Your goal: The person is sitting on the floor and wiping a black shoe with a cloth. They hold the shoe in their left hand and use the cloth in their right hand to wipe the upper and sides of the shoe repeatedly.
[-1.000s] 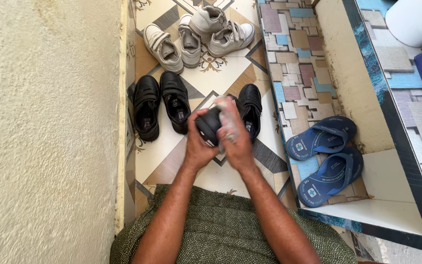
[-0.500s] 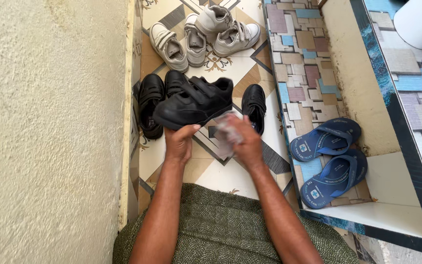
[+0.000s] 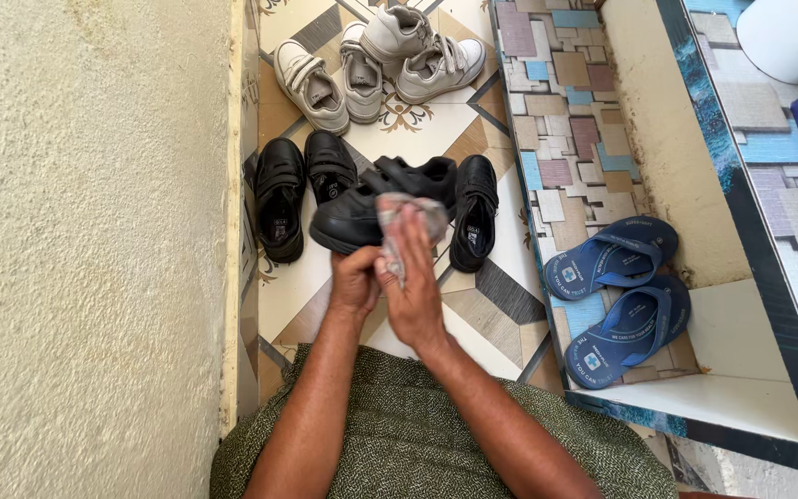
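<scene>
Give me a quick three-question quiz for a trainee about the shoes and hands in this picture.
1. True or false: the blue flip-flops lie on the raised ledge to the right.
2. Which hand presses the crumpled cloth against the black shoe: A left, B right?
3. Fill in: the pale sneakers at the top number ____.

Key:
1. True; the blue flip-flops lie there.
2. B; the right hand presses the crumpled cloth, while the left hand holds the black shoe.
3. Four; the pale sneakers.

Black shoe in left hand, crumpled grey cloth in right hand — other shoes around.
</scene>
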